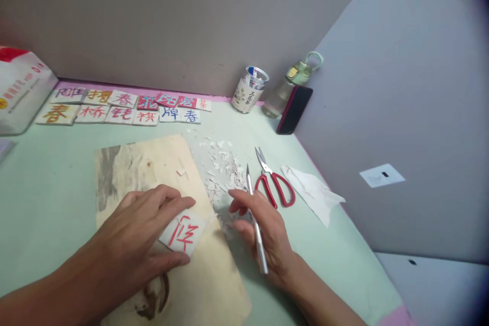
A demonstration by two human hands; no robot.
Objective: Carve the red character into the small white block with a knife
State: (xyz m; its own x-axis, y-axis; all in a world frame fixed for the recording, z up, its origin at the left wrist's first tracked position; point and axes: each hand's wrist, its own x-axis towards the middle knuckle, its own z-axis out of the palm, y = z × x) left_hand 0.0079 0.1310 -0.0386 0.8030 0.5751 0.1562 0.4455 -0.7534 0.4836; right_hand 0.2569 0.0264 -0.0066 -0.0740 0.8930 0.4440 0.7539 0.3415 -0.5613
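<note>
My left hand [139, 229] grips a small white piece [184, 234] between thumb and fingers. A red character is drawn on its top face. Beneath it lies a pale wooden board [219, 280] with dark stains. My right hand [273, 237] is just right of the board and holds a silver craft knife [259, 244], its blade pointing away from me. The thumb and index finger of that hand are apart, with the knife lying across the fingers. A small scrap with a red mark [181, 171] rests on the board.
White shavings [221, 168] are scattered beside the board. Red-handled scissors [282, 188] and a crumpled tissue [315, 193] lie to the right. Two rows of lettered tiles [91, 113], a can [246, 94], a bottle [277, 97], a phone [295, 110] and a bag [23, 91] stand farther back.
</note>
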